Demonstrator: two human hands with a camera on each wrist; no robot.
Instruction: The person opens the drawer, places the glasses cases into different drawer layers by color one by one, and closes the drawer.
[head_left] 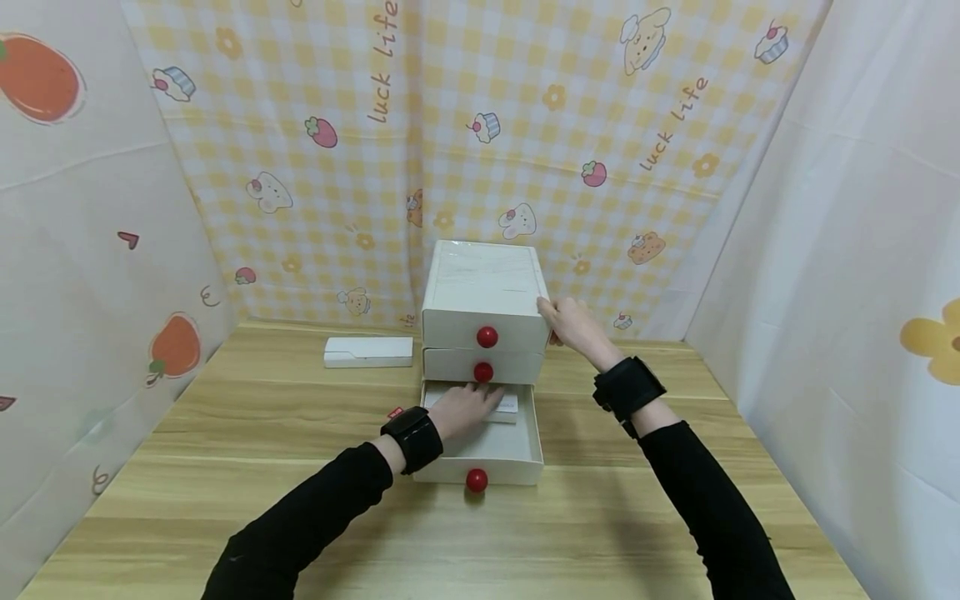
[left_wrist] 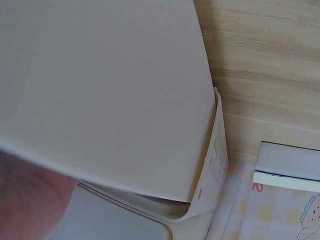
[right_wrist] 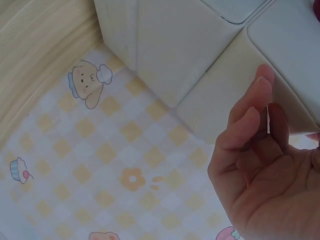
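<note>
A white cabinet [head_left: 487, 279] with red round knobs stands at the back of the table, its bottom drawer [head_left: 495, 471] pulled out. My left hand [head_left: 461, 410] reaches palm down into this drawer, fingers spread over a small white box [head_left: 508, 408]. Part of the box is hidden beneath the hand. A white panel [left_wrist: 110, 90] fills much of the left wrist view and covers the left fingers. At the cabinet's upper right edge, my right hand [head_left: 576, 323] grips the corner. In the right wrist view its bent fingers [right_wrist: 265, 75] lie against the cabinet's side.
Left of the cabinet lies another flat white box [head_left: 367, 352]. The two upper drawers [head_left: 450, 365] are closed. A small red item [head_left: 395, 412] shows beside my left wristband. Patterned curtains [head_left: 480, 183] hang behind the wooden table [head_left: 300, 467] and along both sides.
</note>
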